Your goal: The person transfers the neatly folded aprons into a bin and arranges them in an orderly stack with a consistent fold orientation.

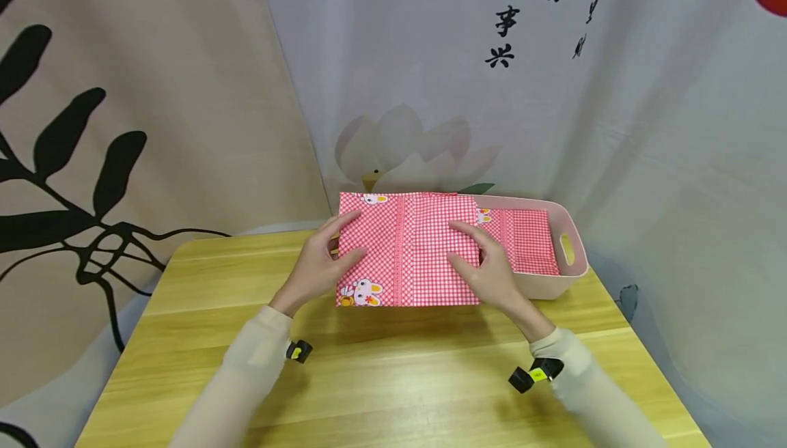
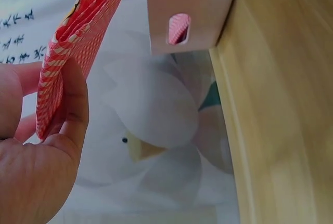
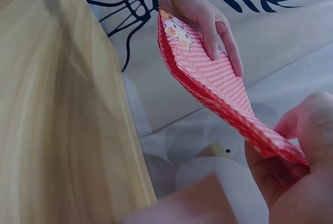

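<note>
A folded red-and-white checked cloth (image 1: 408, 250) with rabbit prints is held up over the table between both hands. My left hand (image 1: 320, 263) grips its left edge, thumb and a finger on the near face, other fingers behind. On the right edge, my right hand (image 1: 488, 267) pinches it in the same way. Several folded layers show along the cloth's edge (image 2: 78, 31) in the left wrist view. Behind and to the right stands a pink plastic basket (image 1: 572, 243), partly covered by the held cloth. Inside the basket lies another red checked cloth (image 1: 531, 243).
A wooden table (image 1: 381, 380) spreads below the hands. Hanging fabric (image 1: 406, 59) with black characters and a lotus print backs it. Black painted branches (image 1: 67, 134) show on the left curtain. The basket has an oval handle hole (image 1: 567, 250) at its right end.
</note>
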A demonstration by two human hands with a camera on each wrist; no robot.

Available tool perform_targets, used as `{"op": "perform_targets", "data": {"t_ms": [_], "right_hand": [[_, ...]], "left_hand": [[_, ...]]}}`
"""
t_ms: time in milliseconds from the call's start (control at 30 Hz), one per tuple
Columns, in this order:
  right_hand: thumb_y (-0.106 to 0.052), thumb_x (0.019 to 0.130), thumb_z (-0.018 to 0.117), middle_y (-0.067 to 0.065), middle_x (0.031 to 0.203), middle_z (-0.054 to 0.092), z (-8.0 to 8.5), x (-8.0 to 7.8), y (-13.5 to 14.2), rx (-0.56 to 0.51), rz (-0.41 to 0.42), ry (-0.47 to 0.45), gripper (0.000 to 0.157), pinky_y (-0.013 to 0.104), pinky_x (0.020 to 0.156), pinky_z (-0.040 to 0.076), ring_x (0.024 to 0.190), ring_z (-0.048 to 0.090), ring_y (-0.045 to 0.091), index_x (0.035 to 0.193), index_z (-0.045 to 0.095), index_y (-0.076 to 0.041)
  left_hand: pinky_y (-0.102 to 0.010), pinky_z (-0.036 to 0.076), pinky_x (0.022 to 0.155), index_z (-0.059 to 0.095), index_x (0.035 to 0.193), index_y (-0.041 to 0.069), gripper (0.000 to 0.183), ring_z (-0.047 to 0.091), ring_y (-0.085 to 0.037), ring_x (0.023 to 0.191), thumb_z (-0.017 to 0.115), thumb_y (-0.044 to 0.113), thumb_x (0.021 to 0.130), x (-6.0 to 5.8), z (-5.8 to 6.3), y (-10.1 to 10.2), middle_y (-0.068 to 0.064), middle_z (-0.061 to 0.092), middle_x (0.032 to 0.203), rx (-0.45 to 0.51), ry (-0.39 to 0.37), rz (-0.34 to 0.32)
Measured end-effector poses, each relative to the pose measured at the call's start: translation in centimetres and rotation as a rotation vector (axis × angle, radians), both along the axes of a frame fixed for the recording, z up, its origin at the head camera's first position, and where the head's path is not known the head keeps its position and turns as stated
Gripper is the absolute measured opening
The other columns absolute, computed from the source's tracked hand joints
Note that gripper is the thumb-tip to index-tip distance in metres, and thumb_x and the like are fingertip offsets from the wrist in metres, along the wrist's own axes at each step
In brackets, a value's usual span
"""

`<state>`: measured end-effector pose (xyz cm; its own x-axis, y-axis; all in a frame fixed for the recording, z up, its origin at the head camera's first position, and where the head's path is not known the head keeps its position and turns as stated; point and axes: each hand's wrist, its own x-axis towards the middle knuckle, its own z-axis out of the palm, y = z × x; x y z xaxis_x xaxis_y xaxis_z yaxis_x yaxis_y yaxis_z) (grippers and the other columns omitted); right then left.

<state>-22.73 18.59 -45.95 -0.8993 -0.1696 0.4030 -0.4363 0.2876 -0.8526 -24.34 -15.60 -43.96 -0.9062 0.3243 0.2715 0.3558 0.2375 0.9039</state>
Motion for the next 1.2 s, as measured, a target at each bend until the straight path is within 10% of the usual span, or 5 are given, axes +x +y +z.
{"op": "perform_targets", "data": {"t_ms": [467,767,1000,1200], "right_hand": [[0.001,0.099,0.079,0.017,0.16,0.067,0.4,-0.6,3.3,0.044,-0.108,0.065,0.059,0.027,0.123,0.049,0.149,0.061,0.035,0.157,0.065,-0.006],[-0.003,0.102,0.077,0.02,0.161,0.066,0.8,-0.8,4.3,0.081,-0.141,0.077,0.057,0.061,0.132,0.043,0.155,0.057,0.04,0.157,0.064,-0.005],[-0.004,0.101,0.079,0.017,0.161,0.067,0.7,-1.3,5.2,0.094,-0.184,0.071,0.058,0.043,0.133,0.043,0.156,0.057,0.036,0.157,0.065,-0.008],[-0.004,0.102,0.078,0.017,0.163,0.065,0.7,-1.7,5.8,0.081,-0.192,0.06,0.058,0.056,0.134,0.041,0.157,0.055,0.036,0.158,0.064,-0.009]], "left_hand": [[-0.031,0.068,0.101,0.046,0.173,0.015,0.073,0.071,-0.041,0.135,0.077,0.008,0.107,-2.3,1.1,4.0,-0.017,0.053,0.167,-0.058,0.037,-0.036],[-0.036,0.068,0.103,0.046,0.173,0.013,0.073,0.071,-0.04,0.137,0.077,0.008,0.107,-3.4,0.9,5.4,-0.017,0.054,0.166,-0.073,0.047,-0.036],[-0.04,0.067,0.108,0.047,0.172,0.014,0.073,0.07,-0.038,0.139,0.077,0.008,0.107,-4.1,1.0,6.6,-0.015,0.053,0.166,-0.064,0.062,-0.034],[-0.043,0.066,0.11,0.048,0.172,0.014,0.072,0.07,-0.036,0.139,0.077,0.007,0.107,-4.8,1.0,7.6,-0.015,0.055,0.164,-0.063,0.083,-0.021]]}}
